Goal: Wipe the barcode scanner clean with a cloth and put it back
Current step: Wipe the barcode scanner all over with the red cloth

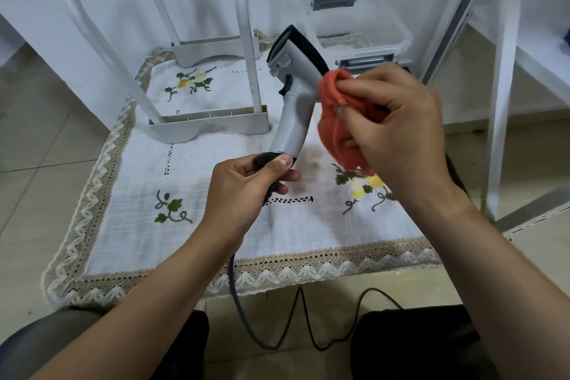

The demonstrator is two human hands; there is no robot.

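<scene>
Orange cloth (339, 120), bunched in the right hand (398, 129), touches the barcode scanner (293, 92) from its right side; the left hand (246, 185) grips the handle base, scanner upright above the tablecloth (216, 225).

A white embroidered cotton tablecloth (216, 225) (lace-edged, with flower motifs) carries a white plastic tube-framed stand (216, 125), a clear plastic latched storage box (398, 40) beside it.
</scene>
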